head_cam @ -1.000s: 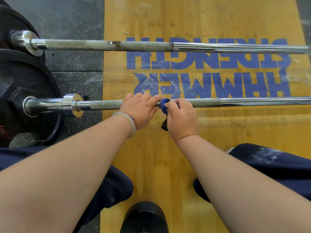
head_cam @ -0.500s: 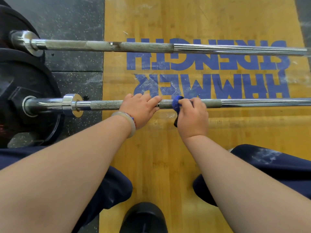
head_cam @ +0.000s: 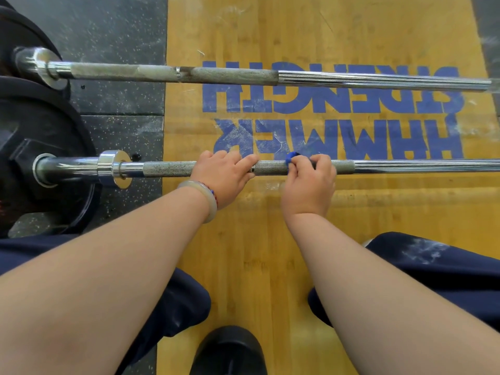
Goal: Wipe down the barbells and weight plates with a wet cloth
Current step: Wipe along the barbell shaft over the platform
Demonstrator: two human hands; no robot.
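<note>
Right hand (head_cam: 308, 185) slid rightwards along near barbell (head_cam: 167, 169), fingers pinching blue cloth (head_cam: 290, 158) round it; left hand (head_cam: 221, 174) rested on it w/ fingers relaxed, near platform (head_cam: 243, 239) left edge.

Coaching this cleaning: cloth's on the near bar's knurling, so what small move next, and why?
Probably slide the right hand, gripping the blue cloth on the near barbell, rightward: knurling lies between it and the smooth shaft; the left hand rests on the bar.

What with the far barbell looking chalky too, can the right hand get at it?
Probably yes: the far barbell lies parallel beyond the near barbell, only bare platform between them. The right hand, holding the blue cloth, must just stretch forward.
</note>
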